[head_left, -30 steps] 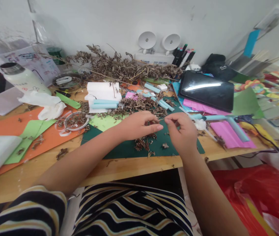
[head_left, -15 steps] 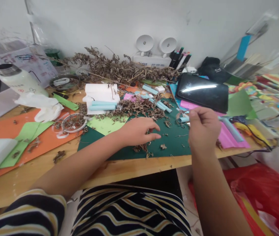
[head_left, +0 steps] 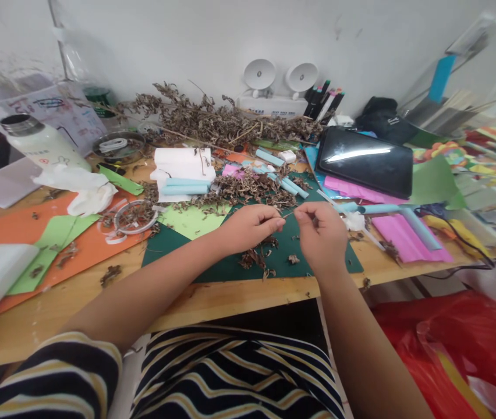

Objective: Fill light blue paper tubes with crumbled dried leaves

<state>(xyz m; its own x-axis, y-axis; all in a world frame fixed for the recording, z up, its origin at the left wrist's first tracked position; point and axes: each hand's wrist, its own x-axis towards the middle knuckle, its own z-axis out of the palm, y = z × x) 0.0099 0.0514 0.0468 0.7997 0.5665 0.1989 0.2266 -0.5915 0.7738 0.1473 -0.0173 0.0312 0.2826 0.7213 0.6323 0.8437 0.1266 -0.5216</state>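
Observation:
A thin dry stem (head_left: 289, 214) spans the small gap between my two hands above the dark green sheet (head_left: 318, 256). My left hand (head_left: 252, 227) pinches its left end between thumb and forefinger. The other end is in the closed fingers of my right hand (head_left: 323, 234). Crumbled dry leaves (head_left: 254, 259) lie on the green sheet just under my left hand. Behind both hands is a larger heap of dry leaves (head_left: 248, 189), partly over a light green sheet (head_left: 191, 220).
Along the wall lies a bundle of dried leafy branches (head_left: 213, 119). A black tablet (head_left: 364, 163) rests at the right, near pink paper (head_left: 405, 235) and blue paper rolls (head_left: 420, 227). Leftward are a tape ring (head_left: 135, 217), a white bottle (head_left: 41, 142) and orange paper (head_left: 77, 250).
My right hand has moved left and down, close to my left hand. My left fingers have closed from a parted position, and a thin stem now shows between the hands.

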